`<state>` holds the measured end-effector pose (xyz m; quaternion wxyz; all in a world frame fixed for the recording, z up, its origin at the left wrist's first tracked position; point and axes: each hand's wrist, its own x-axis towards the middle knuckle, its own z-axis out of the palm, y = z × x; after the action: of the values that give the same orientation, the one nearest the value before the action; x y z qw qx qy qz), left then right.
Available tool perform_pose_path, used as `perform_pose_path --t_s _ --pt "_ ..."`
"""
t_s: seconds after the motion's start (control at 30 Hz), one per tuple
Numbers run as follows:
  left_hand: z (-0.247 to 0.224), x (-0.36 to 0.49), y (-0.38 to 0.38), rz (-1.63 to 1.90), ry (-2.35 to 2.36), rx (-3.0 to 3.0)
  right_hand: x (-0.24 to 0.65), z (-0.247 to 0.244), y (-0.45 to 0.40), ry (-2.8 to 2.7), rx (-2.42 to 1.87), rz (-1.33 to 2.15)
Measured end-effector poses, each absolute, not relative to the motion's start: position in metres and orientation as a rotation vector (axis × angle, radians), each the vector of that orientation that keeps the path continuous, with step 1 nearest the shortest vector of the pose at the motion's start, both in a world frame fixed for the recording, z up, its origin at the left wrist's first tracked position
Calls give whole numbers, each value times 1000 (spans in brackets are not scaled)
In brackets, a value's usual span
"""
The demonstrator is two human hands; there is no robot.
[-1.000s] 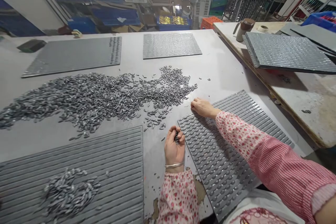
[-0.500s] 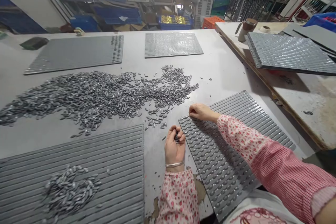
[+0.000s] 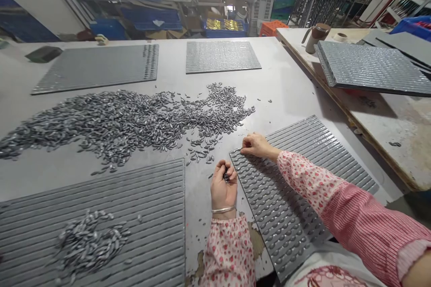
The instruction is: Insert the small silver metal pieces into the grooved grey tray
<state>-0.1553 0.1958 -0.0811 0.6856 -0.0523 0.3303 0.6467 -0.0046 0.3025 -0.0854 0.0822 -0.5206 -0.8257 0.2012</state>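
My left hand [image 3: 224, 186] is palm up beside a grey ridged board [image 3: 289, 197], its fingers curled round several small dark grey, pointed-oval pieces [image 3: 226, 175]. Over that board's far left corner is my right hand [image 3: 255, 144], thumb and fingertips pinched together low at the surface. Whatever lies in that pinch is hidden or too small to make out. Rows of oval pieces sit along the near left part of the board, while its far right part shows plain ridges.
A long heap of the same loose pieces [image 3: 134, 121] spreads across the white table [image 3: 279, 85]. Another ridged board [image 3: 151, 202] at front left bears a small pile. Two boards lie at the back; stacked boards [image 3: 373, 65] and a mug [image 3: 316, 38] stand on the right-hand table.
My right hand has shifted slightly left and toward me along the board's far left corner. My left hand has stayed almost still, holding its pieces.
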Motion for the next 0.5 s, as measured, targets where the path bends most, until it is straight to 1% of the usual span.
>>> perform_pose_path --t_s 0.13,0.2,0.3,0.4,0.5 --pt "-75 -158 196 1513 822 -117 -1 -87 308 -2469 -1514 681" --pt "-73 -168 195 1602 833 -107 0 -84 307 -2432 -1511 710" --pt "-72 -191 191 1761 831 -91 -7 -75 298 -2342 -1483 657" --pt "-75 -212 186 1886 850 -66 -30 -65 279 -2493 -1181 564" --pt "-82 -222 183 1923 854 -31 -62 -65 260 -2748 -850 399"
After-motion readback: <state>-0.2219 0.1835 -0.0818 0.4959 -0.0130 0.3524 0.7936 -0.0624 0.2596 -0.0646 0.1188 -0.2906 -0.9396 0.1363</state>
